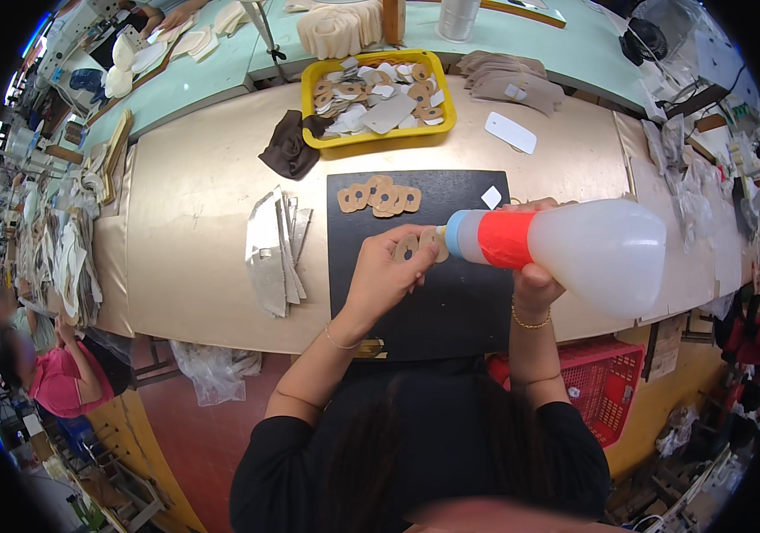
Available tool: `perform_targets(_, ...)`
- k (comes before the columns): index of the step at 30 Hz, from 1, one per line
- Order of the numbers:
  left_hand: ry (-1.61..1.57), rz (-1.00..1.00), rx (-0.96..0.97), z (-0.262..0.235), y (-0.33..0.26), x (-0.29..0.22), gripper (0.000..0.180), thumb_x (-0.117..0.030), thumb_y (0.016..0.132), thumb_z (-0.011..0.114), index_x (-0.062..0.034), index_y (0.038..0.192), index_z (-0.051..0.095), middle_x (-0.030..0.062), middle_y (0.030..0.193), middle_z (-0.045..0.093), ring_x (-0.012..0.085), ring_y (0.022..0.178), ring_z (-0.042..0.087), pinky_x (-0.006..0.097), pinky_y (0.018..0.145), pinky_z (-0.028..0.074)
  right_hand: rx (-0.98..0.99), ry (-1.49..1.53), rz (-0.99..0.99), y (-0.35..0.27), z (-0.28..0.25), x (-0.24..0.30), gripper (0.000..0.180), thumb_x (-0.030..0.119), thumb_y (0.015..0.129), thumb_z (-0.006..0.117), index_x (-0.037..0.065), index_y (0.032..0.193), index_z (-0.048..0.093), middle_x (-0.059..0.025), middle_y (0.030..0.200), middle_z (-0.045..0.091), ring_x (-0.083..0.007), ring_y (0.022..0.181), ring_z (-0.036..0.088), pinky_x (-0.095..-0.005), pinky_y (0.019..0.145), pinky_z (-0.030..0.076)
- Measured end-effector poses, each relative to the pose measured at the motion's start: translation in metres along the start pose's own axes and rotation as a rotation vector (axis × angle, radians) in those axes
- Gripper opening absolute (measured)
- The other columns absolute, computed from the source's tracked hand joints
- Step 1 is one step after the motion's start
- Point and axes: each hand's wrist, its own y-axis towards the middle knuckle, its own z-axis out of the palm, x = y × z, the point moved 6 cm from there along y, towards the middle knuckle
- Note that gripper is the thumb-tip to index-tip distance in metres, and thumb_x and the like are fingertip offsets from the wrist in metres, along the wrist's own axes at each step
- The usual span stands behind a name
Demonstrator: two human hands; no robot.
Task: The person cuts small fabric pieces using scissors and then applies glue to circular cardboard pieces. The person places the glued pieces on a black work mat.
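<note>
R hand (536,282) gripped a big translucent squeeze bottle (593,253) w/ a red band and blue cap, fingers wrapped round its neck from below. Bottle lay nearly horizontal, long axis running L–R across the view, fat base out to the right, nozzle pointing left and slightly down at a small tan ring-shaped piece (420,244). L hand (384,275) pinched that piece btwn thumb and fingertips, holding it just above the black mat (451,311), approx mid-mat. Nozzle tip met the piece or sat right at it; can't tell if touching.

Further up the mat: a row of overlapping tan rings (380,197), plus a small white tag (491,196). Left of mat, a fan of grey flat pieces (275,253) on the beige tabletop (193,204). Behind, a yellow tray (442,111) full of mixed cutouts, a dark brown cloth (289,149) beside it. Red basket (607,386) below table edge, right side.
</note>
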Motion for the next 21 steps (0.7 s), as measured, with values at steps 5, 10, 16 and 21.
perform_targets(5, 0.049, -0.021, 0.023, 0.002, -0.001, 0.001, 0.025, -0.022, 0.091, 0.065, -0.0014, 0.105, 0.069, -0.0013, 0.064, 0.061, 0.0032, 0.051, 0.052, 0.019, 0.046, 0.041, 0.032, -0.012, 0.068, -0.001, 0.006, -0.001, 0.078, 0.051, 0.064, 0.086, 0.003, 0.116, 0.053, -0.0066, 0.102, 0.058, -0.0243, 0.098, 0.064, -0.0389, 0.086, 0.055)
perform_targets(10, -0.075, -0.036, 0.041, 0.003, 0.000, 0.005, 0.025, -0.021, 0.093, 0.062, 0.0009, 0.104, 0.068, 0.0008, 0.066, 0.060, 0.0043, 0.054, 0.054, 0.020, 0.049, 0.043, -0.029, -0.086, -0.039, 0.000, -0.001, 0.001, 0.085, 0.055, 0.066, 0.083, 0.004, 0.123, 0.046, -0.0093, 0.107, 0.056, -0.0262, 0.097, 0.064, -0.0433, 0.085, 0.057)
perform_targets(16, -0.112, 0.069, -0.046, -0.001, 0.004, -0.001, 0.025, -0.017, 0.094, 0.060, 0.0049, 0.105, 0.067, 0.0045, 0.079, 0.062, 0.0066, 0.060, 0.056, 0.021, 0.053, 0.047, -0.045, 0.029, 0.069, -0.011, -0.012, -0.001, 0.087, 0.057, 0.063, 0.084, 0.006, 0.121, 0.044, -0.0080, 0.104, 0.056, -0.0235, 0.093, 0.063, -0.0429, 0.085, 0.057)
perform_targets(21, -0.026, 0.085, -0.086, 0.000, 0.000, -0.007, 0.026, -0.015, 0.094, 0.060, 0.0059, 0.108, 0.066, 0.0047, 0.085, 0.062, 0.0073, 0.060, 0.057, 0.021, 0.053, 0.047, -0.008, -0.025, 0.090, -0.016, -0.008, 0.002, 0.084, 0.057, 0.062, 0.085, 0.005, 0.115, 0.046, -0.0073, 0.102, 0.055, -0.0218, 0.092, 0.063, -0.0422, 0.086, 0.057)
